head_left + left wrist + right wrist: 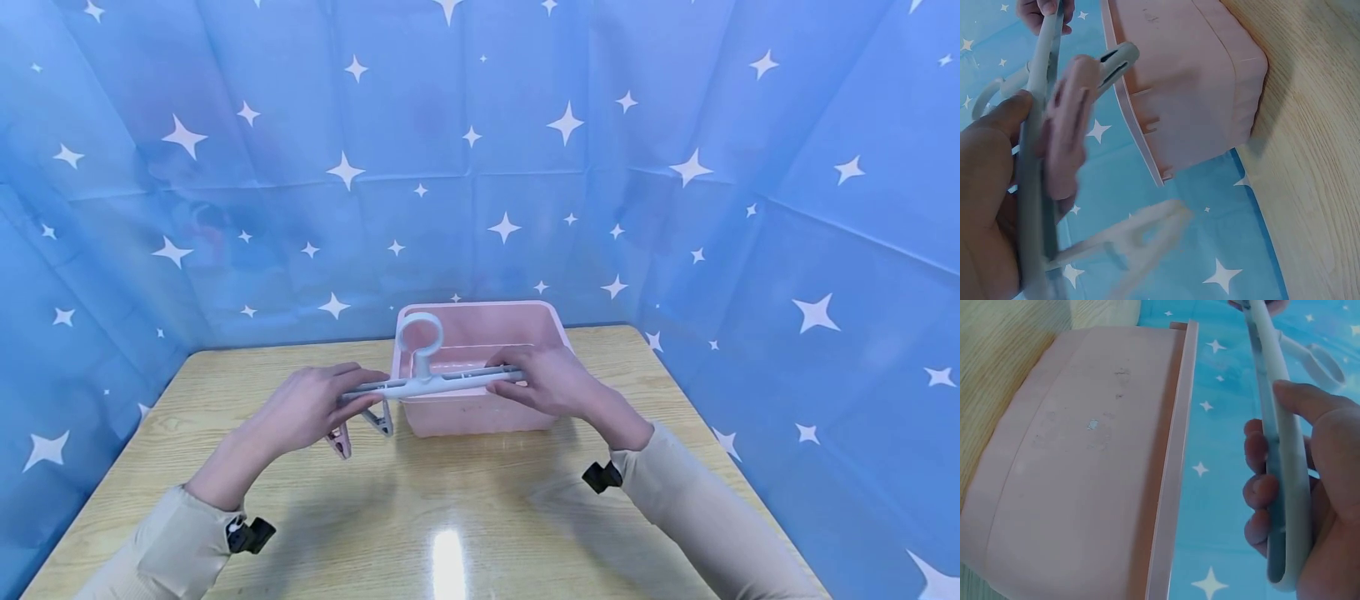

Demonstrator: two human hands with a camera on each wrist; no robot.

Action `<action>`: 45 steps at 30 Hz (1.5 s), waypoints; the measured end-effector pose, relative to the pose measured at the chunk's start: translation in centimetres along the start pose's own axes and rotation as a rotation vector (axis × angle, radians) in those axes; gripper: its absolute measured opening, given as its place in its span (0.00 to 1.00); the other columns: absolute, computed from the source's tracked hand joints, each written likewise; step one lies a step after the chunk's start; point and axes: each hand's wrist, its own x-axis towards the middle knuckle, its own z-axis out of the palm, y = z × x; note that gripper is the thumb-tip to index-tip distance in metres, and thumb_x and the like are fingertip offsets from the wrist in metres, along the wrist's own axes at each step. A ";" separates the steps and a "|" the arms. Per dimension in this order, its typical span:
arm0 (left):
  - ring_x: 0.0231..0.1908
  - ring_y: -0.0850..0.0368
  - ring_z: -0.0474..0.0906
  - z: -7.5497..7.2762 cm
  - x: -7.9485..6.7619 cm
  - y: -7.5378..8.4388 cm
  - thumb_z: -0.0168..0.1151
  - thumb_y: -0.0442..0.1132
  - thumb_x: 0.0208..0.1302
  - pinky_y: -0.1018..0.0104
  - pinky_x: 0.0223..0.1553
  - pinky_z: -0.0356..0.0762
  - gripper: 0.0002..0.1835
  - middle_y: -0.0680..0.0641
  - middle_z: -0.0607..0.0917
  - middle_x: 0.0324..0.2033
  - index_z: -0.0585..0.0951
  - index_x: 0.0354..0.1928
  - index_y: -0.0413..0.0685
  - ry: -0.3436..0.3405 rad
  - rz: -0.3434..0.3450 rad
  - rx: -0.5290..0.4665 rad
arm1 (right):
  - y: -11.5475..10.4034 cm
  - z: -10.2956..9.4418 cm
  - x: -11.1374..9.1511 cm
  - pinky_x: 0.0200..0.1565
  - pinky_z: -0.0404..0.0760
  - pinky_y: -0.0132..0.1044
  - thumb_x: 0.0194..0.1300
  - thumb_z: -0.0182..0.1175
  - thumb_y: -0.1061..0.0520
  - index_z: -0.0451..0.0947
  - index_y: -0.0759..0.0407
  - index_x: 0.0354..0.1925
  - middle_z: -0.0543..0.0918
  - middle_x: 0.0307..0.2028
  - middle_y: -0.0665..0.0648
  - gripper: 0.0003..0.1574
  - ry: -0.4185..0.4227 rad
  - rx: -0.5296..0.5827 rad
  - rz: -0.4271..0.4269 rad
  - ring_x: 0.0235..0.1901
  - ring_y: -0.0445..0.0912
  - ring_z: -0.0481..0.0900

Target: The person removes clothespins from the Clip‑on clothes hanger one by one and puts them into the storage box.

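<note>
The left sleeve [161, 542] and right sleeve [678, 492] are plain pale beige, with soft creases. A small, blocky black device [252, 536] juts from the end of the left one, a similar black unit [602, 477] from the right. The fingers [1260, 490] are bare.

This looks like a small screened-off booth set up around a work spot: blue cloth [525, 92] printed with white stars [566, 123] hangs in creased folds beyond the far edge of the table [390, 508] and along its left and right edges, wrapping round both far corners. A bright reflection [448, 567] lies on the glossy wood-grain top toward the middle of the near edge, and a small black device [251, 535] sits at a sleeve cuff. The pink plastic bin [476, 415] by the far edge and the pale hanger [450, 383] are household goods.
</note>
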 end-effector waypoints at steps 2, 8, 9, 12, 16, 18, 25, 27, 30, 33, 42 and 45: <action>0.28 0.68 0.82 0.0 0.1 0.0 0.63 0.52 0.69 0.63 0.33 0.83 0.16 0.60 0.87 0.38 0.83 0.57 0.61 0.018 0.021 0.015 | 0.0 0.0 0.0 0.32 0.74 0.30 0.68 0.62 0.38 0.82 0.42 0.45 0.85 0.35 0.41 0.14 0.005 -0.017 -0.002 0.27 0.37 0.76; 0.27 0.67 0.83 0.0 0.1 0.0 0.65 0.50 0.67 0.64 0.32 0.83 0.16 0.60 0.87 0.38 0.84 0.56 0.60 0.037 0.041 0.027 | -0.2 -0.1 0.1 0.30 0.73 0.29 0.68 0.62 0.39 0.82 0.45 0.42 0.83 0.33 0.42 0.15 0.009 -0.053 -0.027 0.24 0.35 0.72; 0.27 0.67 0.83 0.0 0.1 0.0 0.66 0.50 0.67 0.63 0.31 0.83 0.16 0.60 0.87 0.38 0.84 0.55 0.60 0.043 0.041 0.024 | -0.2 -0.1 0.1 0.30 0.73 0.29 0.69 0.62 0.39 0.82 0.46 0.42 0.84 0.33 0.42 0.15 0.010 -0.055 -0.030 0.25 0.35 0.73; 0.30 0.65 0.84 0.0 0.2 -0.1 0.67 0.49 0.66 0.61 0.33 0.84 0.16 0.58 0.87 0.39 0.84 0.54 0.58 0.078 0.048 0.012 | -0.2 0.1 0.1 0.32 0.74 0.30 0.69 0.61 0.40 0.82 0.47 0.43 0.85 0.35 0.43 0.15 0.014 -0.063 -0.032 0.27 0.35 0.74; 0.39 0.60 0.85 0.0 0.3 -0.3 0.69 0.47 0.64 0.57 0.39 0.85 0.16 0.55 0.86 0.43 0.85 0.52 0.56 0.152 0.078 0.005 | -0.1 0.3 0.0 0.34 0.76 0.32 0.70 0.61 0.40 0.81 0.48 0.44 0.85 0.38 0.45 0.16 0.026 -0.077 -0.024 0.28 0.36 0.75; 0.42 0.58 0.84 0.0 0.3 -0.4 0.70 0.46 0.62 0.56 0.43 0.85 0.16 0.53 0.85 0.45 0.86 0.52 0.55 0.185 0.101 0.000 | 0.0 0.3 -0.1 0.34 0.77 0.33 0.70 0.60 0.40 0.81 0.50 0.45 0.86 0.39 0.46 0.17 0.034 -0.078 -0.018 0.28 0.37 0.76; 0.49 0.57 0.77 -0.2 0.5 -0.5 0.73 0.40 0.59 0.56 0.53 0.75 0.18 0.54 0.83 0.47 0.86 0.52 0.55 0.241 0.147 -0.046 | 0.1 0.3 -0.3 0.32 0.77 0.33 0.71 0.59 0.40 0.81 0.51 0.48 0.87 0.41 0.48 0.19 0.034 -0.080 0.022 0.27 0.37 0.75; 0.49 0.57 0.77 -0.3 0.6 -0.5 0.71 0.41 0.61 0.56 0.53 0.74 0.16 0.54 0.83 0.47 0.86 0.52 0.55 0.244 0.148 -0.047 | 0.2 0.4 -0.3 0.31 0.77 0.33 0.71 0.59 0.40 0.81 0.50 0.48 0.87 0.41 0.48 0.19 0.032 -0.081 0.036 0.26 0.37 0.75; 0.48 0.57 0.76 -0.3 0.5 -0.5 0.71 0.41 0.62 0.56 0.52 0.72 0.15 0.54 0.82 0.48 0.86 0.51 0.55 0.245 0.143 -0.048 | 0.2 0.4 -0.3 0.33 0.77 0.34 0.71 0.59 0.39 0.81 0.50 0.48 0.87 0.41 0.47 0.19 0.032 -0.068 0.055 0.28 0.38 0.76; 0.48 0.57 0.75 -0.3 0.5 -0.5 0.72 0.39 0.60 0.55 0.52 0.70 0.16 0.53 0.82 0.48 0.86 0.50 0.54 0.251 0.135 -0.042 | 0.2 0.3 -0.4 0.31 0.75 0.33 0.72 0.58 0.39 0.81 0.48 0.48 0.85 0.38 0.45 0.18 0.028 -0.042 0.080 0.27 0.37 0.75; 0.48 0.46 0.77 -0.2 0.5 -0.7 0.68 0.38 0.62 0.47 0.51 0.68 0.11 0.46 0.83 0.47 0.87 0.47 0.50 0.362 0.114 -0.023 | 0.6 0.2 -0.6 0.29 0.72 0.34 0.71 0.58 0.37 0.81 0.47 0.47 0.81 0.34 0.43 0.19 0.044 -0.009 0.165 0.26 0.37 0.72; 0.47 0.44 0.76 -0.2 0.5 -0.8 0.70 0.34 0.59 0.45 0.49 0.67 0.12 0.45 0.83 0.45 0.87 0.45 0.50 0.413 0.071 -0.011 | 0.7 0.2 -0.6 0.29 0.71 0.34 0.71 0.57 0.37 0.80 0.48 0.46 0.81 0.33 0.43 0.19 0.049 -0.010 0.169 0.26 0.38 0.71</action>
